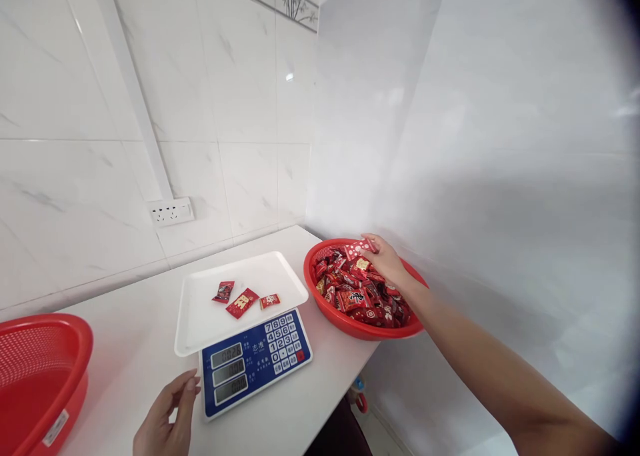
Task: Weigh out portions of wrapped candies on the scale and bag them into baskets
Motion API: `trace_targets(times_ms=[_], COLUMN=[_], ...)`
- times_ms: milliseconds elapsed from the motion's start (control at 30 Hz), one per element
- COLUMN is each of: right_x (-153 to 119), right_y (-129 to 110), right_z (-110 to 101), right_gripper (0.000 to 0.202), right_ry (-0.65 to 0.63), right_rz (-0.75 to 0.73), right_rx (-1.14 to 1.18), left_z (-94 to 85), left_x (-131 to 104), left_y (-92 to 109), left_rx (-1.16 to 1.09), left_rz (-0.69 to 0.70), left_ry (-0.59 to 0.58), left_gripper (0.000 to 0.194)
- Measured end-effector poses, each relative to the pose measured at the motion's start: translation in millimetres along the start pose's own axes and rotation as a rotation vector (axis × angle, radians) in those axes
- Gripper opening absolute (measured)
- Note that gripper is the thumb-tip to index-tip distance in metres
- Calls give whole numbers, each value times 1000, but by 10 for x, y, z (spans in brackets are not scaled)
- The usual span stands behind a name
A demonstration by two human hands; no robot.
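The left red basket (86, 343) is cut off by the picture's edge, and the print on its white sticker (55, 427) is too small to read. The left wrist is out of view. The right hand (385, 261) covers one end of a small packet (357, 249), pinching it between thumb and fingers.

This packet is shiny red with pale polka dots, held over the far side of the right red basket (350, 326). That basket sits by the bench's far right corner, jutting past its right edge, heaped with mostly red wrapped packets that partly hide one another; one bears a large black character.

Left of it, a white tray (200, 309) on the bench (125, 323) carries three red packets (242, 303), the middle one with gold lettering. The blue scale (257, 369) reads "志准", with number keys and three faint displays. At its left side, the left hand (167, 416) has thumb and fingertips together.
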State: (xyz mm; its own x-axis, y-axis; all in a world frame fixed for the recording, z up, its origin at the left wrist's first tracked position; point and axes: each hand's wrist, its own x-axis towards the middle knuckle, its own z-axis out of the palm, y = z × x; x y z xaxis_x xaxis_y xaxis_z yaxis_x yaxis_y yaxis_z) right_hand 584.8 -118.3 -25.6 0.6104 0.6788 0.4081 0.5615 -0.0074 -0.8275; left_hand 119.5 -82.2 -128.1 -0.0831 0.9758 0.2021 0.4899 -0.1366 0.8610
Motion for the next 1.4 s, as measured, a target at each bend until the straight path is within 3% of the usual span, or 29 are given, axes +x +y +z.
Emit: trace_targets(times_ms=[333, 600, 700, 800, 933, 1033, 1133, 1267, 1400], right_x=[-47, -59, -85, -91, -63, -29, 3, -53, -247], right_y=[7, -61, -111, -134, -165, -228, -324, -437, -460], right_z=[-21, -68, 71, 347, 679, 763, 696, 397, 32], right_gripper=[37, 38, 38, 34, 25, 12, 14, 24, 27], right_ry=[27, -85, -248, -411, -478, -465, -443, -478, -773], right_rz=[-5, -79, -221, -311, -298, -238, -114, -20, 208], right_rx=[-97, -255, -333, -370, -342, -293, -216, -166, -78], left_z=[12, 21, 31, 34, 14, -6, -13, -6, 8], left_x=[-39, -44, -43, -49, -50, -42, -40, -55, -72], left_y=[76, 71, 64, 62, 91, 108, 94, 65, 80], left_rx=[-29, -41, -40, -47, -62, -55, -57, -56, -52], left_rz=[26, 39, 21, 14, 30, 46, 50, 25, 18], left_ry=[1, -5, -17, -28, -14, -4, -23, -47, -57], left_gripper=[51, 50, 52, 53, 52, 50, 48, 48, 50])
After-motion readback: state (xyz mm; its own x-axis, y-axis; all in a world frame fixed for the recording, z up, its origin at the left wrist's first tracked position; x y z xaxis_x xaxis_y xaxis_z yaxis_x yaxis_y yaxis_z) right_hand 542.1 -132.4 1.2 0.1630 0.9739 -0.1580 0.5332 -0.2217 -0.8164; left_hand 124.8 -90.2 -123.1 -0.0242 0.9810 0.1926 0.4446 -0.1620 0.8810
